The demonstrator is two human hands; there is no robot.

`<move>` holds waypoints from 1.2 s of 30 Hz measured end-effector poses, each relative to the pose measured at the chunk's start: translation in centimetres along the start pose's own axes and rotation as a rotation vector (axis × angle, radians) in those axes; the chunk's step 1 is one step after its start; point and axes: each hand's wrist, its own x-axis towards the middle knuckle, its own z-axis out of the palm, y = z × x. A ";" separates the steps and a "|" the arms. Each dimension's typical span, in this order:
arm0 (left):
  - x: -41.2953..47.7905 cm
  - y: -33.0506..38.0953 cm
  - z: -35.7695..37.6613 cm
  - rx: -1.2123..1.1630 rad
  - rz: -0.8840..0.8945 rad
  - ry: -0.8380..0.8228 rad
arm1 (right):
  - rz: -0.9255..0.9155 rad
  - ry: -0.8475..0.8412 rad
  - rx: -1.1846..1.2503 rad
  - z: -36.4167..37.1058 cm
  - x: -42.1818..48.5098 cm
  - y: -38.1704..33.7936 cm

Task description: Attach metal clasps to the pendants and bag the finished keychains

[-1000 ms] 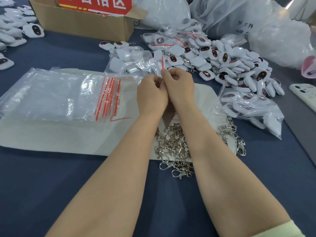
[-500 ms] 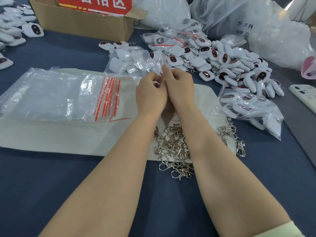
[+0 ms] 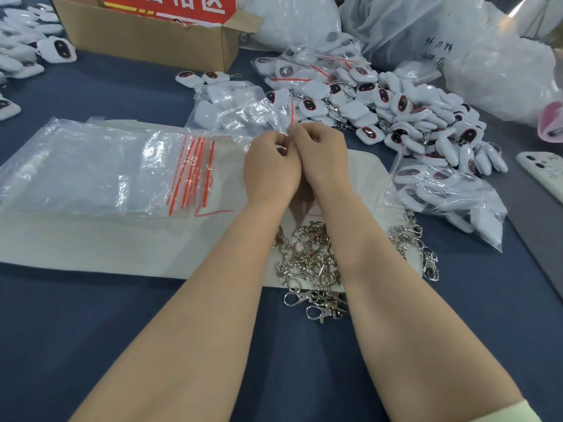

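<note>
My left hand (image 3: pixel 271 169) and my right hand (image 3: pixel 320 156) are pressed together over the cream mat (image 3: pixel 122 245). Both pinch the red-striped mouth of a clear zip bag (image 3: pixel 240 112) that holds several white pendants. What lies under my palms is hidden. A heap of silver metal clasps (image 3: pixel 307 260) lies just below my wrists, between my forearms. A second small cluster of clasps (image 3: pixel 417 245) sits at the mat's right edge. Loose white pendants with dark oval faces (image 3: pixel 411 117) are piled to the right.
A stack of unused zip bags (image 3: pixel 100 169) lies on the mat's left. A filled bag (image 3: pixel 441 193) rests at right, near a phone (image 3: pixel 545 172). A cardboard box (image 3: pixel 146 38) and large plastic sacks (image 3: pixel 457 41) stand at the back. More pendants (image 3: pixel 21 50) lie far left.
Both hands have slid slightly down and left along the bag's mouth, staying pinched on it. Everything else on the table is as before.
</note>
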 end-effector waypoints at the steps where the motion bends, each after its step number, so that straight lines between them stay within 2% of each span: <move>1: 0.0 0.0 0.0 0.006 0.006 -0.001 | -0.003 0.005 0.000 0.0 0.0 0.0; 13: 0.2 -0.2 0.2 -0.079 -0.050 0.035 | -0.050 0.001 -0.088 -0.2 -0.2 0.1; 20: 0.0 0.2 -0.4 -0.227 -0.032 0.154 | -0.045 0.038 -0.199 -0.1 -0.1 0.3; 24: -0.3 0.7 -0.8 -0.280 0.091 0.327 | -0.057 0.129 -0.300 0.1 -0.2 0.5; 27: -0.5 0.9 -0.9 -0.268 0.215 0.359 | -0.099 0.181 -0.296 0.1 -0.3 0.5; 31: -0.7 0.8 -0.6 -0.146 0.357 0.307 | -0.165 0.178 -0.184 0.2 -0.8 -0.4; 36: -0.7 0.7 -0.6 -0.008 0.466 0.304 | 0.091 -0.036 0.434 -0.3 0.0 -2.8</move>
